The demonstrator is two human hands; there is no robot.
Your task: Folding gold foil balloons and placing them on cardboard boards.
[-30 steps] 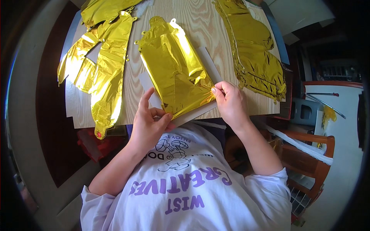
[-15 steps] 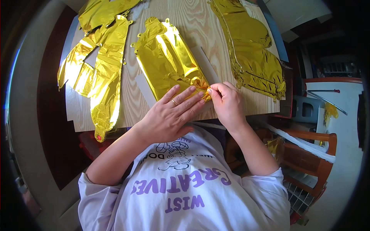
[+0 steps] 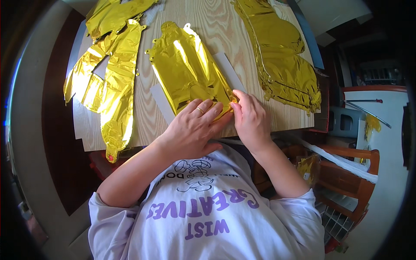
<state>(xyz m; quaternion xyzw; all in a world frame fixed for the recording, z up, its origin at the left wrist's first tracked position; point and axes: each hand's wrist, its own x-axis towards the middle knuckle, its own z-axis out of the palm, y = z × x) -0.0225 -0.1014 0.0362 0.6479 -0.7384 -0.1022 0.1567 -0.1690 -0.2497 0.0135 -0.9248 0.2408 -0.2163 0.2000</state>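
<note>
A flat gold foil balloon (image 3: 184, 65) lies before me on the wooden table, its small tabs at the far end. It rests on a pale card sheet (image 3: 229, 71) whose sides stick out beyond the foil. My left hand (image 3: 193, 125) lies over the balloon's near end, fingers extended and pressing on the foil. At the near right corner, my right hand (image 3: 251, 119) pinches the foil's edge between thumb and fingers. The near edge of the foil is partly hidden under my left hand.
More uninflated gold foil balloons lie on the wooden table (image 3: 151, 125): one at left (image 3: 117, 82), another at far left (image 3: 115, 15), and one at right (image 3: 281, 52). A wooden chair (image 3: 355, 182) and a grey plastic stool (image 3: 344, 123) stand right of the table.
My left fingers have drawn closer together and slid slightly toward me over the foil. The crumpled near right corner now looks flatter. My right hand has shifted slightly left.
</note>
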